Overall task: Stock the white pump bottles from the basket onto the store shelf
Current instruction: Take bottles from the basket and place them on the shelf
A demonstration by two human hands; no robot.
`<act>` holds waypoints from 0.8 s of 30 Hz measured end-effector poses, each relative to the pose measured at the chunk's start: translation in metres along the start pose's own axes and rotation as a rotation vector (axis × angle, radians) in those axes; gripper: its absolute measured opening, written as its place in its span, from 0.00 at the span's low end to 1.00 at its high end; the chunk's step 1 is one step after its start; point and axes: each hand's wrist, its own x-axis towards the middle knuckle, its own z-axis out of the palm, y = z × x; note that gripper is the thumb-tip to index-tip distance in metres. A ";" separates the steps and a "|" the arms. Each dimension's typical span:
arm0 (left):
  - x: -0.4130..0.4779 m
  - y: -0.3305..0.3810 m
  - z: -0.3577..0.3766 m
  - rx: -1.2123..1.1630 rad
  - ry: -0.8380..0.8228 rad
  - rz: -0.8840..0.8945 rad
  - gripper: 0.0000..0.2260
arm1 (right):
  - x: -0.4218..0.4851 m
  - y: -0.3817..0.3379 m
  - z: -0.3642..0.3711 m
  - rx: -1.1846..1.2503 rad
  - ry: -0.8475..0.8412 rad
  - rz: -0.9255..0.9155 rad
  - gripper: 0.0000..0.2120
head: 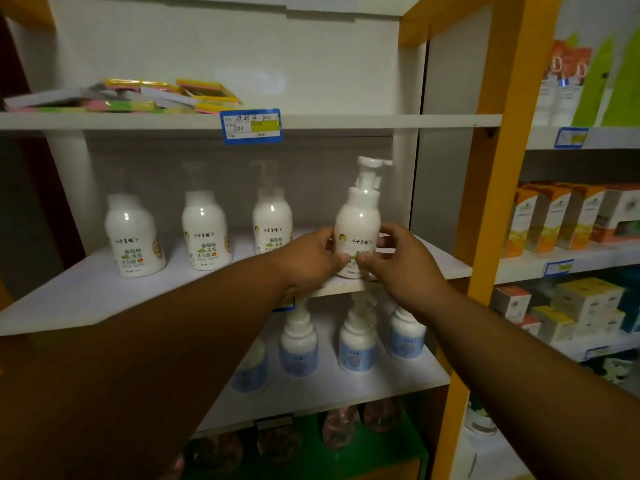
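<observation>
A white store shelf in an orange-framed unit is filling the view, its middle board carrying the task's goods. Beside it on the right, a second shelving bay is holding rows of small orange and yellow boxes. Above the middle board, another board is carrying a loose heap of flat coloured packets, and a blue price tag is hanging from its front edge. Below, a lower board is showing white bottles with pale blue labels, partly hidden by the arms.

On the middle board three white pump bottles are standing upright in a row, spaced apart, labels facing outward. A fourth white pump bottle is standing upright at the right end of that row, near the front edge of the board, its pump head pointing right; whether its base is fully resting on the board cannot be told, since the fingers are covering it.

Both arms are reaching forward from the bottom of the view. The left hand is curling around the left side of this fourth bottle, and the right hand is curling around its right side, thumbs meeting across the lower label, so both hands are gripping the bottle between them. The basket is not showing in the view.
</observation>
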 end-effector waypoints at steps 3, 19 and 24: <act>0.005 -0.003 0.006 0.007 0.090 -0.069 0.16 | 0.012 -0.002 0.006 -0.086 0.004 0.052 0.30; 0.010 -0.003 0.011 0.147 0.153 -0.193 0.23 | 0.070 0.009 0.051 -0.536 0.031 0.122 0.21; 0.011 -0.005 0.010 0.178 0.126 -0.167 0.22 | 0.074 0.009 0.051 -0.642 -0.043 0.099 0.19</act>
